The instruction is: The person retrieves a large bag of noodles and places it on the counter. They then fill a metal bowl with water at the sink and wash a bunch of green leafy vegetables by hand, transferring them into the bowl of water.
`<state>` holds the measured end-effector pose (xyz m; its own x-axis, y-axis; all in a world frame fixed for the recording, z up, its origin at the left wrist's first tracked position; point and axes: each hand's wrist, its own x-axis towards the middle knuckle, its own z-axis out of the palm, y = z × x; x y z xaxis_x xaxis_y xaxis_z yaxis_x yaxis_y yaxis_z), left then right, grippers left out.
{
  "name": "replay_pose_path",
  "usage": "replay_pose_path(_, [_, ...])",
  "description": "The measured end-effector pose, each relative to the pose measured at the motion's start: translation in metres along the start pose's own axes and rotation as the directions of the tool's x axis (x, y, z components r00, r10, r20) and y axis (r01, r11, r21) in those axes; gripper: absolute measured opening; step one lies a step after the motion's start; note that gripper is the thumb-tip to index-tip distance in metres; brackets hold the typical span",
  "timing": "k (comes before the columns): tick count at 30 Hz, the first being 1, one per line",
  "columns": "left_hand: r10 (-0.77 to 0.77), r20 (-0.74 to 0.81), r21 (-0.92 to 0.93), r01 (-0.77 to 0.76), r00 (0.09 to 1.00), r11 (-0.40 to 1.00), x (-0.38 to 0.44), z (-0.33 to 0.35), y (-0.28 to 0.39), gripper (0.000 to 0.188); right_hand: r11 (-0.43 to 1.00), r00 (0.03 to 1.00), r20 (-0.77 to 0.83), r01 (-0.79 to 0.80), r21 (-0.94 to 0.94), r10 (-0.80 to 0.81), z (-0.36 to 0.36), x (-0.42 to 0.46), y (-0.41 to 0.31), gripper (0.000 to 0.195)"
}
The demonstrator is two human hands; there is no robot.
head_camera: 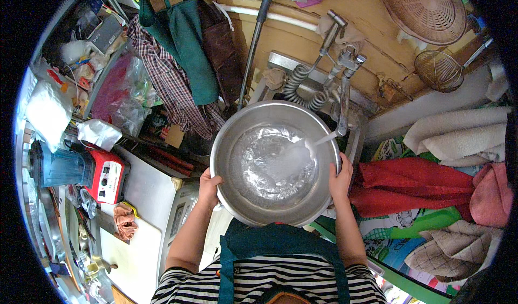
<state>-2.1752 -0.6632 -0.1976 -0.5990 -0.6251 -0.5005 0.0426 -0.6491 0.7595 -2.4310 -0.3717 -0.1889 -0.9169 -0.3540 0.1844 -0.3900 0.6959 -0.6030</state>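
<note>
A large round stainless steel bowl [227, 158] is held between my two hands in front of my apron. My left hand [209, 188] grips its left rim, thumb over the edge. On the opposite side, my right hand [341, 177] clasps the right rim. Water [275, 162] churns in the bowl under a stream falling from the metal faucet spout [344, 105], whose end reaches over the bowl's upper right rim. The fingers under the rim are hidden.
Behind the bowl, a coiled hose [301, 87] hangs from a spray handle [332, 33]. Towels, one of them red [412, 184], lie to the right. A red-based blender [108, 178] and a white cutting board [133, 259] occupy the left. Strainers [439, 70] hang upper right.
</note>
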Motion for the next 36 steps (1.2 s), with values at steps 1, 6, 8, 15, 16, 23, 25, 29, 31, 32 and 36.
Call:
replay_pose_path(1, [0.006, 0.000, 0.010, -0.006, 1.000, 1.000, 0.001, -0.003, -0.002, 0.031, 1.000, 1.000, -0.011, 0.010, -0.011, -0.010, 0.001, 0.000, 0.002, 0.045])
replay_pose_path(6, [0.015, -0.042, 0.018, -0.014, 0.999, 1.000, -0.001, 0.005, 0.001, 0.031, 0.986, 0.966, -0.253, 0.086, 0.140, -0.048, -0.009, 0.039, 0.003, 0.029])
replay_pose_path(8, [0.003, -0.014, 0.022, -0.003, 1.000, 1.000, 0.002, -0.004, -0.004, 0.032, 0.958, 0.914, -0.391, 0.198, 0.208, -0.104, -0.031, 0.091, -0.025, 0.024])
replay_pose_path(15, [0.008, -0.025, 0.022, -0.007, 1.000, 1.000, -0.001, 0.006, 0.002, 0.034, 0.970, 0.975, -0.072, 0.199, -0.137, -0.210, -0.079, 0.262, -0.123, 0.035])
replay_pose_path(16, [0.005, -0.027, 0.001, -0.005, 1.000, 1.000, -0.001, 0.008, 0.002, 0.034, 0.966, 0.973, -0.049, 0.217, -0.144, -0.226, -0.079, 0.277, -0.124, 0.035])
replay_pose_path(23, [0.009, -0.013, 0.005, -0.009, 1.000, 1.000, 0.001, -0.006, -0.004, 0.030, 0.970, 0.976, -0.133, 0.143, -0.199, -0.171, -0.062, 0.266, -0.148, 0.025])
replay_pose_path(25, [0.012, -0.008, 0.008, -0.012, 1.000, 1.000, 0.001, -0.003, -0.003, 0.031, 0.969, 0.978, -0.105, 0.158, -0.188, -0.180, -0.066, 0.270, -0.144, 0.025])
replay_pose_path(29, [0.023, -0.011, 0.019, -0.023, 1.000, 1.000, 0.000, 0.002, 0.000, 0.031, 0.968, 0.975, -0.102, 0.177, -0.178, -0.197, -0.067, 0.274, -0.140, 0.023])
replay_pose_path(31, [0.027, 0.006, 0.022, -0.027, 1.000, 0.999, 0.000, -0.001, 0.000, 0.031, 0.959, 0.966, -0.117, 0.204, -0.199, -0.230, -0.065, 0.275, -0.138, 0.025])
replay_pose_path(32, [0.026, 0.001, 0.024, -0.026, 1.000, 0.999, 0.000, -0.001, -0.001, 0.031, 0.954, 0.961, -0.125, 0.216, -0.209, -0.245, -0.063, 0.275, -0.136, 0.026])
replay_pose_path(36, [0.016, -0.005, 0.010, -0.016, 1.000, 1.000, 0.000, 0.000, 0.001, 0.031, 0.900, 0.993, -0.067, 0.115, 0.421, -0.095, -0.054, 0.267, -0.103, 0.034])
